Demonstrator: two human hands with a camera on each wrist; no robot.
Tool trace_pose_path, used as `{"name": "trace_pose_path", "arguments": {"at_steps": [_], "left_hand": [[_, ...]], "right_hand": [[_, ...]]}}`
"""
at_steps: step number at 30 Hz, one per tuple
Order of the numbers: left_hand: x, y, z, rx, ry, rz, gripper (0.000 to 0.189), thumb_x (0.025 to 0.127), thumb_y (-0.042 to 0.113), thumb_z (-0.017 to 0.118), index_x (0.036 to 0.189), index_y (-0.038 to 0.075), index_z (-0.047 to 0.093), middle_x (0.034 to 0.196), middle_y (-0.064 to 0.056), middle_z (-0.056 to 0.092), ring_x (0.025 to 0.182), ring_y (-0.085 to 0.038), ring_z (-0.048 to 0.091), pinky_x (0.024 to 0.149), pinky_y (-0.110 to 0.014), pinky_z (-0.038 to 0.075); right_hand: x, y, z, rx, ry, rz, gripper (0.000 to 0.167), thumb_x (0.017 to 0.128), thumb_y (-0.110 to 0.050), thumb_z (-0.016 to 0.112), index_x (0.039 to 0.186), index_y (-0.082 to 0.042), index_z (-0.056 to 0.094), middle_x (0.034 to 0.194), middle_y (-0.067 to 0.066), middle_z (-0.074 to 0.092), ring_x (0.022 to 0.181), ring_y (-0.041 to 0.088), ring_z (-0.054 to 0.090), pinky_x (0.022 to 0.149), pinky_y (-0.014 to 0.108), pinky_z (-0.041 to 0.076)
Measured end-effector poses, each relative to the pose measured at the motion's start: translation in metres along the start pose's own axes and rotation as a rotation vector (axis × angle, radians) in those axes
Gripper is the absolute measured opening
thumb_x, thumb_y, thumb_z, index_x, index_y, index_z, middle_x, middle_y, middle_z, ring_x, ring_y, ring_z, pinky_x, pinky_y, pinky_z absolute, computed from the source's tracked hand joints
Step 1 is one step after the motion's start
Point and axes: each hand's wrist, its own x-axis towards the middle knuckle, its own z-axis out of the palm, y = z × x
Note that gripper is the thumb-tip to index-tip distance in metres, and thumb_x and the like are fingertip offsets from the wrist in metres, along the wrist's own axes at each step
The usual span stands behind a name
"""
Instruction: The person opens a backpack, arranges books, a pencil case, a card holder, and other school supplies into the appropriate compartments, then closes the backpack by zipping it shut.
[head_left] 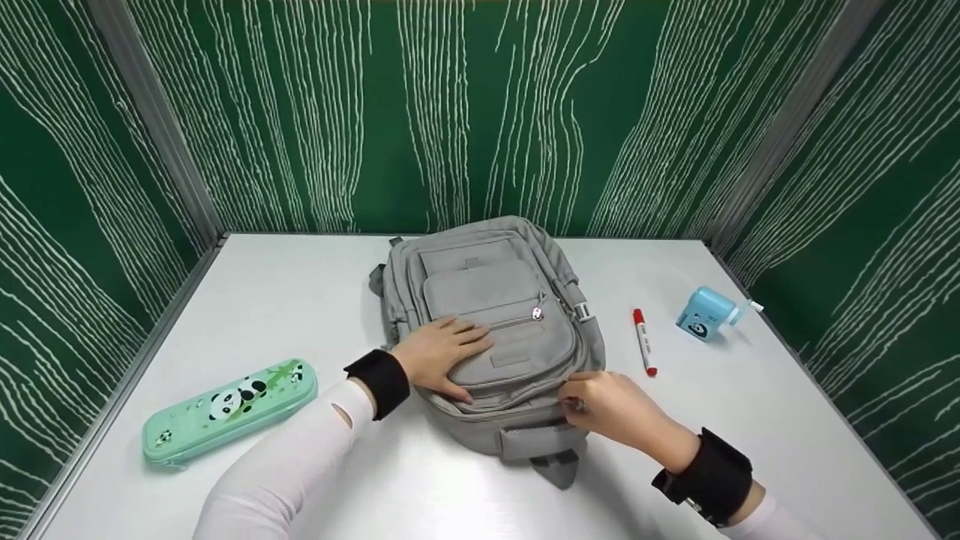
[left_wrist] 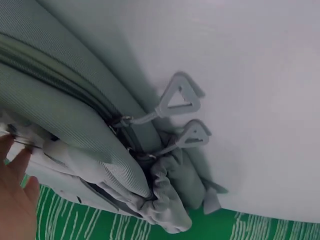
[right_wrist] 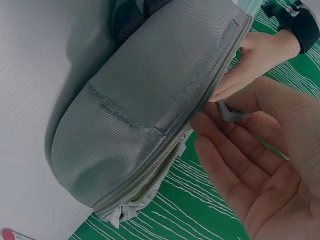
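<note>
A grey backpack (head_left: 480,289) lies on the white table with its front pockets facing up. My left hand (head_left: 439,352) rests flat on the front of it, fingers spread, near the pocket's lower left. At the lower right edge my right hand (head_left: 604,405) pinches a grey zipper pull (right_wrist: 230,112) between thumb and fingers. Beside that hand in the right wrist view, part of the zipper (right_wrist: 172,150) is parted, showing a light lining. Two triangular zipper pulls (left_wrist: 181,97) hang at the bag's side in the left wrist view.
A mint green panda pencil case (head_left: 229,412) lies to the left. Right of the backpack are a red-capped marker (head_left: 643,343) and a light blue panda-printed pencil sharpener (head_left: 706,312) with a crank. Green walls with white lines (head_left: 412,112) enclose the table's back and sides.
</note>
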Motion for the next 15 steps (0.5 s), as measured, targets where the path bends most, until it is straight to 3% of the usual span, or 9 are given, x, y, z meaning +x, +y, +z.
{"name": "trace_pose_path", "arguments": {"at_steps": [7,15], "left_hand": [[0.007,-0.004,-0.001,0.131,0.001,0.101,0.105,0.082,0.078,0.064,0.161,0.016,0.035,0.166,-0.006,0.04,0.153,-0.028,0.041,0.127,-0.04,0.034],[0.012,0.005,0.007,0.087,0.014,0.033,0.104,0.083,0.077,0.063,0.161,0.015,0.033,0.166,-0.008,0.039,0.152,-0.028,0.042,0.125,-0.042,0.038]], "right_hand": [[-0.003,0.0,0.003,-0.009,0.028,-0.024,0.018,0.074,0.006,0.073,0.086,-0.008,0.077,0.08,0.001,0.072,0.066,0.009,0.064,0.057,0.021,0.053],[-0.005,0.004,0.0,-0.006,0.032,0.011,0.018,0.076,0.006,0.074,0.088,-0.007,0.077,0.083,0.002,0.073,0.068,0.012,0.068,0.058,0.022,0.056]]}}
